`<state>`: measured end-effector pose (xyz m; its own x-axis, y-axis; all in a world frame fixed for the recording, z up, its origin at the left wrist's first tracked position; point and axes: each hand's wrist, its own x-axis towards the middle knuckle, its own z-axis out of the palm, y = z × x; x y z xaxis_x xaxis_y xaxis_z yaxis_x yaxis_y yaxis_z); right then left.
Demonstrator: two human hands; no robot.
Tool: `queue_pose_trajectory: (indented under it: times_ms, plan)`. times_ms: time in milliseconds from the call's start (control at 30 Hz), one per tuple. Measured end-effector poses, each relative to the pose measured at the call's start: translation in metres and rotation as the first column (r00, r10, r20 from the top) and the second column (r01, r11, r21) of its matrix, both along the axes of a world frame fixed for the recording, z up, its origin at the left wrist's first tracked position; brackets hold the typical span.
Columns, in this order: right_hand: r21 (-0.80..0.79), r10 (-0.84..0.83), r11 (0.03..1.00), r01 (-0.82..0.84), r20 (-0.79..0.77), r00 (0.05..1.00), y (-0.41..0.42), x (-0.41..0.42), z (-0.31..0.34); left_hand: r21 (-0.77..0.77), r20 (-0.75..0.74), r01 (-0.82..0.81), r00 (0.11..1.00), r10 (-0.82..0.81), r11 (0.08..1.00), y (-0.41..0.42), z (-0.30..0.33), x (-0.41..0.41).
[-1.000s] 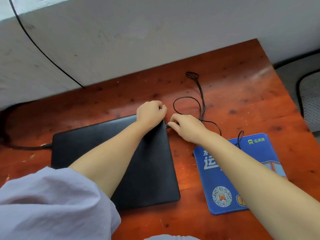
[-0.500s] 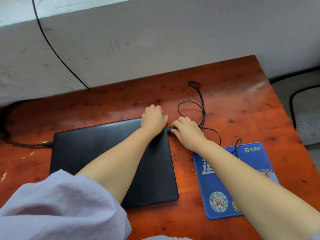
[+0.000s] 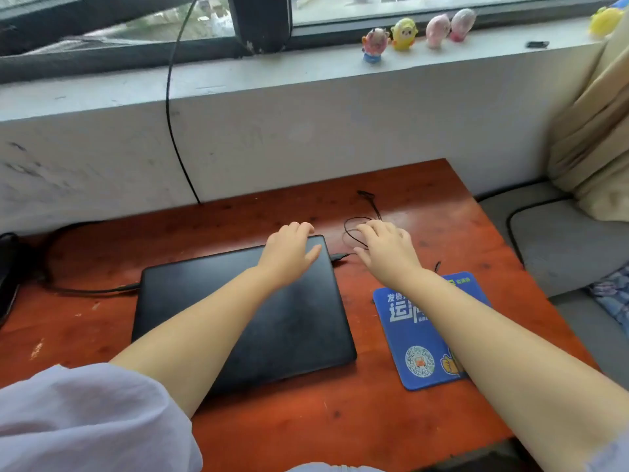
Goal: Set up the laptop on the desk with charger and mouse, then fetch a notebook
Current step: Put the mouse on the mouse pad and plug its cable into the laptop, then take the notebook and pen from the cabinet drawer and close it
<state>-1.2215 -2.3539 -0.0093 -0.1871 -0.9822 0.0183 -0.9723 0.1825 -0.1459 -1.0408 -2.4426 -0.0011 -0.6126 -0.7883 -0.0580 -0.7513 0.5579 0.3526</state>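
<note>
The laptop (image 3: 245,311) lies lid-down and closed in the middle of the red worktop (image 3: 340,424). The left hand (image 3: 289,253) is spread flat on its far right corner, fingers loose, gripping nothing; that looks like a steadying press while the plug (image 3: 338,256) sits at the right edge. The right hand (image 3: 386,248) hovers open just beside that plug, over the thin black cable (image 3: 352,229) looped on the wood, clamped on nothing. On the left edge a thicker lead (image 3: 88,290) meets the laptop, probably the charger, though its far end runs off toward a dark shape cut by the frame. The blue mouse pad (image 3: 405,335) waits near the right forearm, half covered by it. No mouse in sight; it may sit beneath the right palm, but I can't tell. No notebook either.
</note>
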Motion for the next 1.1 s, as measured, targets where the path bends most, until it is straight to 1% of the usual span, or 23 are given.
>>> queue_pose_trajectory:
  times_ms: [100, 167, 267, 367, 433, 533, 700, 767, 867, 967, 1033, 1100]
  plan:
    - [-0.005, -0.109, 0.994, 0.109, -0.027, 0.994, 0.047, 0.02, 0.0, -0.037, -0.01, 0.138, 0.99, -0.138, 0.99, 0.028, -0.005, 0.008]
    - [-0.015, -0.239, 0.971, 0.238, -0.012, 0.971, 0.084, 0.035, -0.001, -0.052, -0.028, 0.247, 0.968, -0.249, 0.968, 0.051, -0.009, 0.013]
    - [-0.001, -0.429, 0.903, 0.429, -0.01, 0.903, 0.148, 0.065, -0.005, -0.058, -0.054, 0.411, 0.908, -0.414, 0.91, 0.091, -0.014, 0.021]
    - [0.058, -0.573, 0.818, 0.572, -0.009, 0.82, 0.219, 0.104, -0.014, -0.056, -0.059, 0.568, 0.819, -0.571, 0.821, 0.136, -0.018, 0.026]
    - [0.086, -0.664, 0.746, 0.661, 0.005, 0.748, 0.268, 0.127, -0.018, -0.047, -0.011, 0.664, 0.747, -0.665, 0.746, 0.169, -0.02, 0.027]
    - [0.098, -0.792, 0.607, 0.789, -0.005, 0.61, 0.344, 0.155, -0.022, -0.037, 0.049, 0.789, 0.614, -0.788, 0.613, 0.223, -0.022, 0.02]
    - [0.135, -0.918, 0.395, 0.909, 0.024, 0.395, 0.451, 0.191, -0.032, -0.023, 0.041, 0.903, 0.43, -0.902, 0.43, 0.322, -0.024, 0.006]
    - [0.17, -0.95, 0.313, 0.935, 0.045, 0.31, 0.488, 0.204, -0.041, 0.02, 0.056, 0.925, 0.379, -0.924, 0.38, 0.361, -0.03, 0.004]
    - [0.239, -0.977, 0.212, 0.948, 0.073, 0.2, 0.543, 0.225, -0.064, 0.129, 0.077, 0.916, 0.372, -0.925, 0.379, 0.413, -0.054, 0.002]
    - [0.327, -0.986, 0.158, 0.932, 0.094, 0.135, 0.595, 0.238, -0.097, 0.275, 0.097, 0.869, 0.4, -0.911, 0.411, 0.458, -0.088, 0.0]
    - [0.401, -0.989, 0.113, 0.909, 0.135, 0.063, 0.626, 0.238, -0.122, 0.381, 0.103, 0.806, 0.45, -0.887, 0.453, 0.483, -0.116, -0.002]
    - [0.439, -0.978, 0.064, 0.896, 0.205, -0.031, 0.649, 0.231, -0.149, 0.482, 0.094, 0.714, 0.534, -0.84, 0.507, 0.503, -0.145, -0.008]
